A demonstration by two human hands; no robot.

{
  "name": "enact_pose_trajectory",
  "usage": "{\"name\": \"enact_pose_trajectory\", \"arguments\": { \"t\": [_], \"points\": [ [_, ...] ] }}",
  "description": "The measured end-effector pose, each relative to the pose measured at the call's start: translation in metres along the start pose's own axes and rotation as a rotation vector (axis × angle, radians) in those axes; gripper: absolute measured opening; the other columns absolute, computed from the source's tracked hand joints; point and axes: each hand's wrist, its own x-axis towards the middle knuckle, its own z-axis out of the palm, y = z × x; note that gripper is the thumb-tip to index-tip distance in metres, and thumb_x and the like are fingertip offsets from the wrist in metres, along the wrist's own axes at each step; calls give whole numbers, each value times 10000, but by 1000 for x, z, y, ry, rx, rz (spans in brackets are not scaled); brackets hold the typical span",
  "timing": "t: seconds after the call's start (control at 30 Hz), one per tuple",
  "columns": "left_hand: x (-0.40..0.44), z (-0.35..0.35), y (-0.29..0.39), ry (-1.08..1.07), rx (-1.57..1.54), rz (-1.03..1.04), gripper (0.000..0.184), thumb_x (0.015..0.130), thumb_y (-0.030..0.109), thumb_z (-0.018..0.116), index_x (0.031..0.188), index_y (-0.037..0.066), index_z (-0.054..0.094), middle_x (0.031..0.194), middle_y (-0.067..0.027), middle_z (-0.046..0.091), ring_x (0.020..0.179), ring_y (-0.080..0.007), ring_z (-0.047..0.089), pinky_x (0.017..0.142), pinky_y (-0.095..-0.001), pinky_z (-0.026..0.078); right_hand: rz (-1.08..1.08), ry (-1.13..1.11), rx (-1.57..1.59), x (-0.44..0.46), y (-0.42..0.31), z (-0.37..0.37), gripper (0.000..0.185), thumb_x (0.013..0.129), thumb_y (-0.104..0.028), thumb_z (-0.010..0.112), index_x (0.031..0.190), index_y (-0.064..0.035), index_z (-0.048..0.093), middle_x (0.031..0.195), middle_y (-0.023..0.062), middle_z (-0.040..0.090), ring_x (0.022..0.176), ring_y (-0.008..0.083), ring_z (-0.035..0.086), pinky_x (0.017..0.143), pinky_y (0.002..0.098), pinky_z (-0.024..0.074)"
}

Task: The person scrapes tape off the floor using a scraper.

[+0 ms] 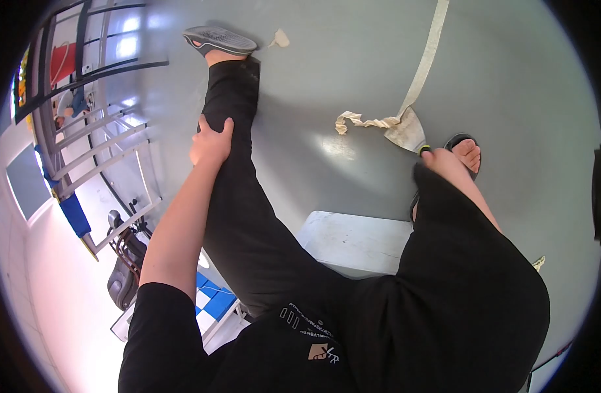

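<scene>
My right hand (442,160) is closed around the handle of a scraper (407,132) with a wide flat blade. The blade lies low against the floor, at the lower end of a pale strip of tape (428,62). A crumpled, peeled length of tape (362,120) curls to the left from the blade. My left hand (210,142) rests on my outstretched leg near the knee, thumb apart from the other fingers, holding nothing. Most of the scraper's handle is hidden by my right hand.
I sit on a low white stool (353,239) on a grey floor (313,72). A tape scrap (281,38) lies beyond my sandalled foot (220,40). White metal frames (107,154) and an office chair (125,272) stand to the left. Another person (74,105) shows behind the frames.
</scene>
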Motion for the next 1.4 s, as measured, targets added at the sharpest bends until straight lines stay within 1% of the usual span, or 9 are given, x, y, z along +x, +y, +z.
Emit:
{"name": "enact_pose_trajectory", "arguments": {
  "t": [0.17,0.33,0.57,0.73,0.83,0.97,1.13,1.33,1.4],
  "points": [
    [4,3,-2,24,-12,-8,858,850,694,396,1508,181,200,1284,-226,534,1097,-362,603,889,-466,503,-100,-178,488,-19,18,-14,461,964,-350,484,900,80,637,861,295,639,862,434,626,780,457,486],
    [4,1,-2,9,15,-6,855,849,698,394,1507,185,207,1283,-228,535,1100,-359,602,890,-464,500,165,-421,950,-48,49,-40,397,950,-300,533,981,84,628,835,207,663,803,295,642,768,363,480],
    [7,8,-6,44,-18,6,857,847,696,399,1506,179,218,1276,-229,544,1120,-361,591,912,-471,491,-101,-200,666,0,23,0,387,928,-301,532,989,69,629,814,176,661,806,279,641,772,351,474],
    [4,2,-2,13,1,0,856,850,693,399,1505,173,218,1270,-226,551,1125,-358,590,913,-472,491,-51,-117,716,-25,40,-15,369,931,-290,534,989,62,629,857,163,649,775,263,621,748,368,465],
    [6,1,-4,16,18,9,853,852,691,400,1505,172,220,1256,-221,565,1123,-355,593,903,-472,497,289,-283,1059,-51,42,-53,371,940,-301,529,989,51,636,872,105,639,842,196,595,752,334,459],
    [1,-1,-2,15,11,-7,848,854,685,401,1505,173,218,1237,-214,583,1114,-355,599,886,-471,504,-6,-178,726,-11,32,-26,386,954,-342,509,949,26,626,850,115,625,780,195,603,720,337,465],
    [0,1,-1,34,-20,17,848,852,682,406,1503,170,222,1244,-216,578,1111,-359,601,891,-471,503,149,-222,815,-17,27,-38,364,965,-326,498,947,13,630,783,97,614,715,183,589,691,343,460],
    [-4,-5,0,23,23,-14,848,850,682,407,1502,169,229,1255,-220,570,1115,-361,597,909,-475,494,87,-240,931,-29,44,-19,380,960,-324,491,962,30,628,753,106,611,678,241,598,694,366,468],
    [0,-3,1,28,39,-7,847,851,681,407,1502,169,229,1255,-222,570,1121,-359,593,913,-476,492,-163,-63,505,2,23,-12,412,954,-328,467,963,50,628,808,166,636,700,312,604,726,392,470]
  ]
}}
